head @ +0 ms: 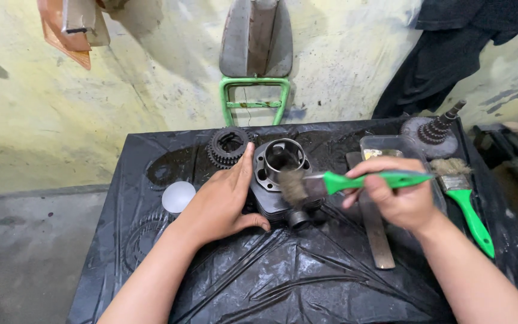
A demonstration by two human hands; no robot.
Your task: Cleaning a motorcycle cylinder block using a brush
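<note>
A dark metal engine cylinder (pixel 280 171) with an open round bore stands on a table covered in black plastic sheet (pixel 283 282). My left hand (pixel 226 201) rests against the cylinder's left side, thumb at its base, steadying it. My right hand (pixel 394 195) grips a green-handled paintbrush (pixel 355 181); its dirty bristles touch the cylinder's right front side.
A black gear cluster (pixel 229 146) lies behind my left hand. A white round disc (pixel 178 196) sits at the left. A clear plastic tray (pixel 391 150), a second green brush (pixel 466 201), a flat metal file (pixel 376 231) and a stepped gear shaft (pixel 436 132) lie at the right. The wall is close behind.
</note>
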